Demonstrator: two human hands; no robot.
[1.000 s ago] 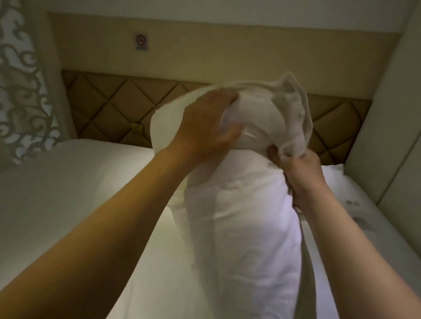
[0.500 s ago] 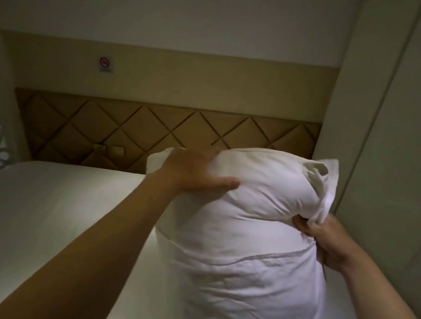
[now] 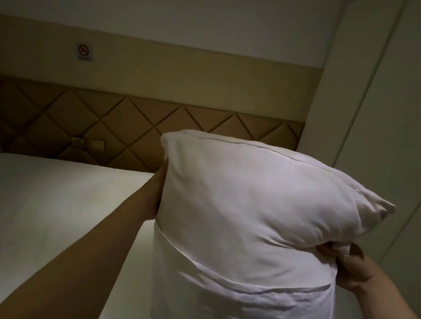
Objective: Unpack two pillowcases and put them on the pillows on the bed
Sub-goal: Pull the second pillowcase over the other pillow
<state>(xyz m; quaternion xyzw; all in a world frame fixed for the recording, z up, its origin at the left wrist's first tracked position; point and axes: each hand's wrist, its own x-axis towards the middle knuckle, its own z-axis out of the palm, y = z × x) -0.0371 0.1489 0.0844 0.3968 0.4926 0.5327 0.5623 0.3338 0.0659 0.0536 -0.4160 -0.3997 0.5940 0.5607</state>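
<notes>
A white pillow stands upright on the bed in front of me. A white pillowcase covers its lower part, up to a hem that runs across the middle. The pillow's bulging top end, with a seam along its top edge, rises above that hem. My left hand holds the pillow's upper left side, with its fingers hidden behind the pillow. My right hand pinches bunched fabric at the right side, just below the pillow's pointed right corner.
The bed with its white sheet stretches to the left. A brown diamond-padded headboard with small switches stands behind, under a no-smoking sign. Pale wall panels rise close on the right.
The crumpled fabric at the pillow's top is gone and the top is now smooth. My left hand slid from the top to the left side. My right hand stayed at the right edge.
</notes>
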